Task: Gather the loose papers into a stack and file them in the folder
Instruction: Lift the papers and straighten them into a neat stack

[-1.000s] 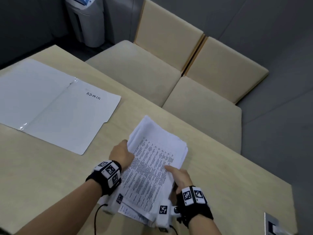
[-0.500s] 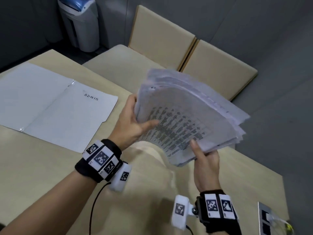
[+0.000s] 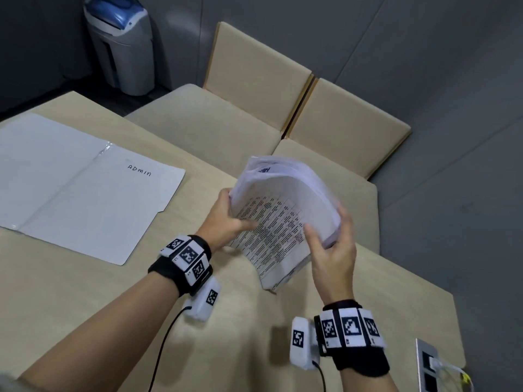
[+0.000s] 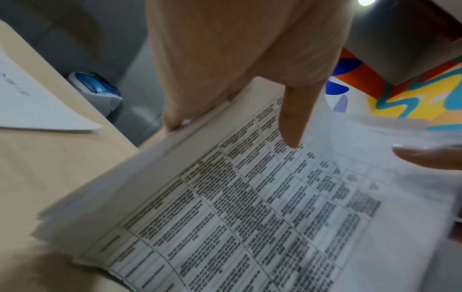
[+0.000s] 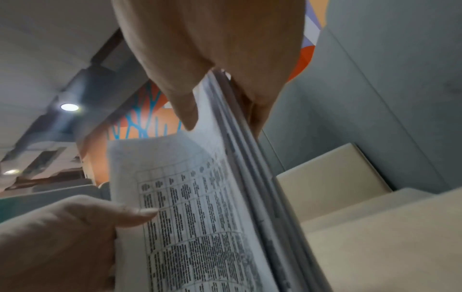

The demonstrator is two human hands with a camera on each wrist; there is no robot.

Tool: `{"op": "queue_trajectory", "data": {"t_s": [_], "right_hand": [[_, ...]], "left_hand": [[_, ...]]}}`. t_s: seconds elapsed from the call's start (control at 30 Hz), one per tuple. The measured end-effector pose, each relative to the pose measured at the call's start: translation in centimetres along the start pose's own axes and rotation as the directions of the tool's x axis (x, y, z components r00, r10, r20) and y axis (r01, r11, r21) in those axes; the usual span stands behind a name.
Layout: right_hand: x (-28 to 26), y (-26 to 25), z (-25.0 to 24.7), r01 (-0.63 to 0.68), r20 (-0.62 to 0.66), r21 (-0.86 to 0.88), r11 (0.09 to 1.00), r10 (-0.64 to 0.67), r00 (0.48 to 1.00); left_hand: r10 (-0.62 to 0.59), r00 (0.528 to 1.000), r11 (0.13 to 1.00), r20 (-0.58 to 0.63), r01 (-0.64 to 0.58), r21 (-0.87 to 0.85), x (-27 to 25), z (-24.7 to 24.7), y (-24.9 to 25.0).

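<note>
A thick stack of printed papers [image 3: 283, 219] stands tilted, its lower edge on or just above the wooden table [image 3: 70, 301]. My left hand [image 3: 226, 222] grips its left edge, thumb on the printed front sheet [image 4: 250, 207]. My right hand [image 3: 331, 239] holds the right edge, thumb in front and fingers behind; the right wrist view shows the sheets' edges [image 5: 252, 177] between them. The white folder [image 3: 85, 188] marked ADMIN lies open and flat at the table's left, apart from both hands.
Two beige upholstered chairs [image 3: 254, 114] stand just beyond the table's far edge. A grey and blue bin [image 3: 121, 43] sits on the floor at the back left. A socket panel with a plugged cable [image 3: 430, 366] is set near the table's right corner.
The stack lay flat on the table a second ago. Both hands lifted it, and it now stands more upright and lower, closer to the tabletop, with its sheets drawn together.
</note>
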State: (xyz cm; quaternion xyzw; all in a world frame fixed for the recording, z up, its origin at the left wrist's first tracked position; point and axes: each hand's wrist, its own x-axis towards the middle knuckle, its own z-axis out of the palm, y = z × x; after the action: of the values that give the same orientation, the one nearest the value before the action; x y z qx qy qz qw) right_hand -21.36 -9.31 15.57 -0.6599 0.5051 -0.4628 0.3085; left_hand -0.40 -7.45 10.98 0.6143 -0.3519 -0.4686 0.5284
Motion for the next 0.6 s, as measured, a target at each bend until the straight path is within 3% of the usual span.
{"op": "queue_trajectory", "data": {"t_s": [0.2,0.37,0.5,0.57,0.6], "right_hand": [[1.3,-0.7,-1.0,0.146,-0.074,-0.272,0.951,-0.172,0.982],[1.5,-0.7,-1.5,0.291,-0.023,-0.434,0.853,-0.333,0.943],[0.8,-0.1,-1.4,0.211,-0.038,-0.289,0.934,-0.231,0.972],[0.6,0.3,-1.3,0.032,-0.030,-0.037,0.999,-0.033,0.999],[0.5,0.5,-1.2,-0.083,-0.027,0.126,0.988,0.087,0.996]], "left_hand": [[0.072,0.980,0.996,-0.188,-0.079,-0.029,-0.1,0.2,-0.2],[0.139,0.978,0.985,-0.156,-0.153,-0.080,-0.3,-1.2,0.5],[0.182,0.976,0.976,-0.123,-0.194,-0.097,-0.3,-1.8,1.1],[0.154,0.986,0.981,-0.061,-0.160,-0.106,0.2,-1.8,1.0],[0.125,0.992,0.988,-0.024,-0.127,-0.093,0.6,-1.7,0.7]]}}
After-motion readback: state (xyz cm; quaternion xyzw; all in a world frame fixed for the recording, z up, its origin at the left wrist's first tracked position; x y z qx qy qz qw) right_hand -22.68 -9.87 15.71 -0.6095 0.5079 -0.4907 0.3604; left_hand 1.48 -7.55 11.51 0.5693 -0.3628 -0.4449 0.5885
